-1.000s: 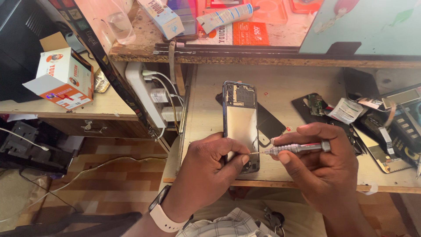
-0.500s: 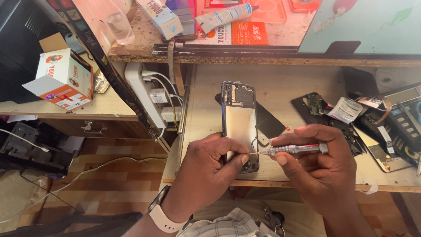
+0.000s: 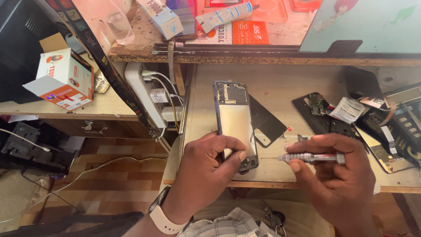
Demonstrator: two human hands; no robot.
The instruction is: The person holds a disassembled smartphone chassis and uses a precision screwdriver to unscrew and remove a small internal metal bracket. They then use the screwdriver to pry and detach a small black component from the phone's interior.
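Observation:
An opened smartphone with its back cover off lies lengthwise on the wooden workbench. My left hand grips the phone's near end, with thumb and fingers pressed on its lower edge. My right hand holds a slim metal screwdriver level, its thin tip pointing left a short way from the phone's lower right corner. The black back cover lies just right of the phone.
Phone parts, a circuit board and dark devices crowd the bench's right side. A white power strip with chargers hangs at the left. A white and orange box sits on a side table. A cluttered shelf runs above.
The screwdriver tip has drawn back to the right, off the phone's lower edge. My left hand keeps its hold on the phone.

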